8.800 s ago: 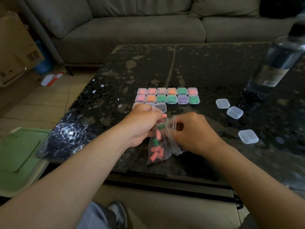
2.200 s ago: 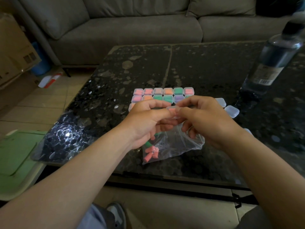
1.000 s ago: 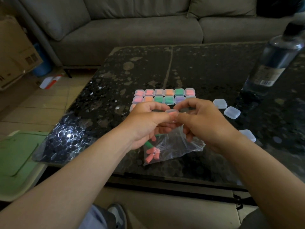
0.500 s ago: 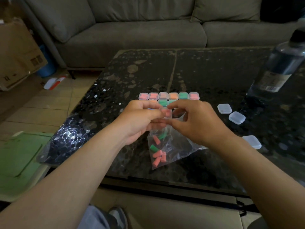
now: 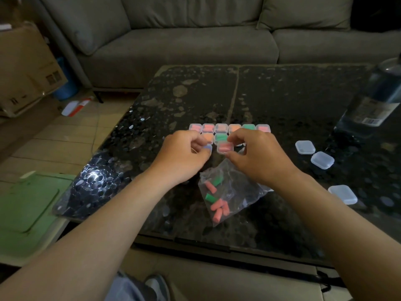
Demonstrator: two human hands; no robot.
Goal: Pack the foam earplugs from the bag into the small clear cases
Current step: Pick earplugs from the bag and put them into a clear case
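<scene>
My right hand point(image 5: 257, 158) pinches a small clear case point(image 5: 225, 147) holding pink earplugs, low over the table just in front of the rows of filled cases point(image 5: 230, 128). My left hand point(image 5: 184, 156) is beside it with curled fingers, its fingertips at a bluish case point(image 5: 207, 147); I cannot tell whether it grips that case. The clear plastic bag point(image 5: 236, 187) lies on the table below both hands, with pink and green earplugs point(image 5: 218, 206) inside. Three closed empty cases point(image 5: 322, 160) lie to the right.
A large clear bottle point(image 5: 373, 101) stands at the table's right edge. A glittering dark bundle point(image 5: 95, 183) sits at the table's near left corner. Behind the black speckled table point(image 5: 282, 101) is a grey sofa point(image 5: 191, 44); a cardboard box point(image 5: 28, 68) stands on the floor at left.
My hands, joined on the pink-filled case half a second ago, have parted. The right hand has carried the case forward and down to the rows; the left has shifted left.
</scene>
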